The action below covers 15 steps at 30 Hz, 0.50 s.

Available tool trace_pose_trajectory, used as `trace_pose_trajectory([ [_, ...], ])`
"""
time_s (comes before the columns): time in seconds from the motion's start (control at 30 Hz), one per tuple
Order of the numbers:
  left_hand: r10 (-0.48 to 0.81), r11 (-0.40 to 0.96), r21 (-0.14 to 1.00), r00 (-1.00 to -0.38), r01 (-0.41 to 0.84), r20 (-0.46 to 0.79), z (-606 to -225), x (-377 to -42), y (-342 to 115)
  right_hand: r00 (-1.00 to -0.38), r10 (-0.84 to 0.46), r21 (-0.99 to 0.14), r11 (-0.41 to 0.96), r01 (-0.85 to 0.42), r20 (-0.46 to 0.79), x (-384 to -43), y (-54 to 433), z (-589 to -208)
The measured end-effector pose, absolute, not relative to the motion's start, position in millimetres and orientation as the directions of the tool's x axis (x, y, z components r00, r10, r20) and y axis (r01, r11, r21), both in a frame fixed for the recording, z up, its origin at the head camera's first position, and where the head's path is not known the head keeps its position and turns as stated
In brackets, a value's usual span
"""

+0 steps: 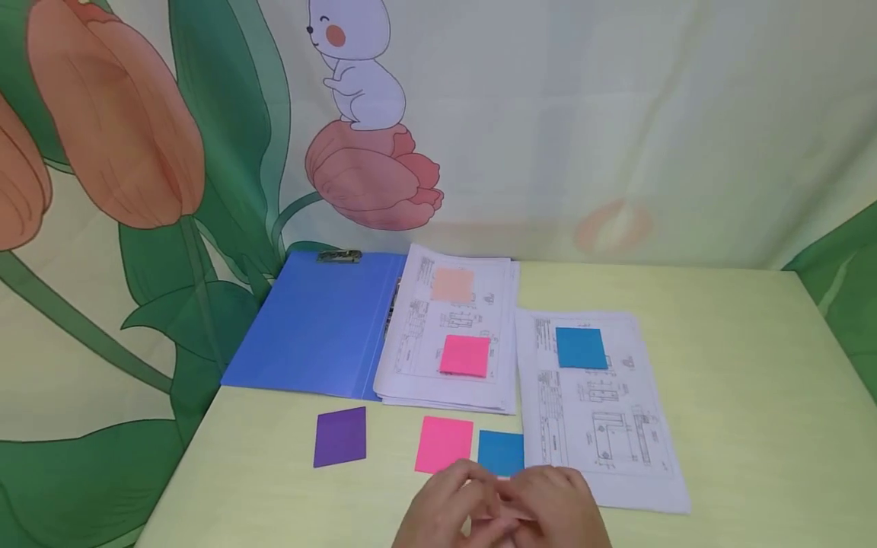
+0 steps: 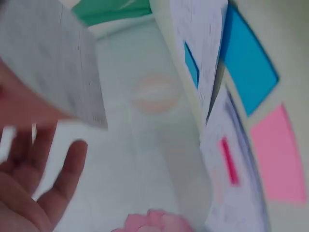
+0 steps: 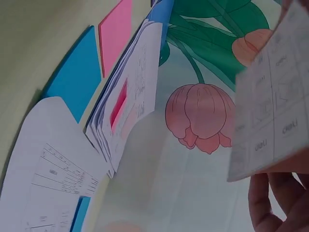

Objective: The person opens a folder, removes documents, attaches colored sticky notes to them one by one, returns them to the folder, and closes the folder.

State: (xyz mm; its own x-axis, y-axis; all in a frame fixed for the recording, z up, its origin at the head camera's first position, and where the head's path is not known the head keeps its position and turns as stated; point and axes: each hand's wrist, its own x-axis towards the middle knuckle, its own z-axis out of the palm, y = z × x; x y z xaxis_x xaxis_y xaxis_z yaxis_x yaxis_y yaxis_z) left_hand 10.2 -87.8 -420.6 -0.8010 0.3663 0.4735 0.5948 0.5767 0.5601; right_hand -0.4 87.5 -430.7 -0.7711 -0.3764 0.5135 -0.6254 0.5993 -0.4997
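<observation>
Both hands meet at the bottom middle of the head view, fingers bent around a pale pink sticky note pad (image 1: 512, 514) that they mostly hide. My left hand (image 1: 448, 506) holds it from one side, my right hand (image 1: 565, 506) from the other. Grey "deli" print covers the pad's white backing (image 3: 270, 106) in the right wrist view. The left wrist view shows the pad (image 2: 63, 63) blurred, above the fingers (image 2: 70, 164). Just beyond the hands lie a blue sticky note pad (image 1: 502, 450) and a bright pink one (image 1: 445, 444).
A purple sticky note pad (image 1: 340, 437) lies at left. Behind it an open blue folder (image 1: 311, 320) holds printed drawings (image 1: 418, 365), bearing a peach note (image 1: 452, 285) and a pink pad (image 1: 465, 355). Loose drawings (image 1: 637, 487) at right carry a blue pad (image 1: 581, 348). A patterned curtain (image 1: 521, 137) hangs behind.
</observation>
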Motion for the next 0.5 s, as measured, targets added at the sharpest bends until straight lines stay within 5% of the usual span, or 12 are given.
trace_pose_trajectory([
  [0.13, 0.315, 0.411, 0.873, -0.94, 0.261, 0.132, -427, 8, -86, -0.807, -0.285, -0.678, 0.438, -0.59, 0.518, 4, 99, -430],
  [0.23, 0.368, 0.184, 0.983, -0.926, -0.013, -0.081, -431, 4, -86, -0.784, -0.271, -0.715, 0.323, -0.62, 0.558, 6, 104, -433],
  [0.33, 0.419, -0.076, 0.983, -0.9, -0.169, -0.123, -435, 4, -82, -0.807, -0.223, -0.76, 0.273, -0.59, 0.546, 11, 102, -434],
  [0.5, 0.39, -0.238, 0.933, -0.906, -0.27, -0.163, -441, 6, -74, -0.99, 0.08, -0.983, 0.15, -0.104, 0.117, 17, 94, -421],
])
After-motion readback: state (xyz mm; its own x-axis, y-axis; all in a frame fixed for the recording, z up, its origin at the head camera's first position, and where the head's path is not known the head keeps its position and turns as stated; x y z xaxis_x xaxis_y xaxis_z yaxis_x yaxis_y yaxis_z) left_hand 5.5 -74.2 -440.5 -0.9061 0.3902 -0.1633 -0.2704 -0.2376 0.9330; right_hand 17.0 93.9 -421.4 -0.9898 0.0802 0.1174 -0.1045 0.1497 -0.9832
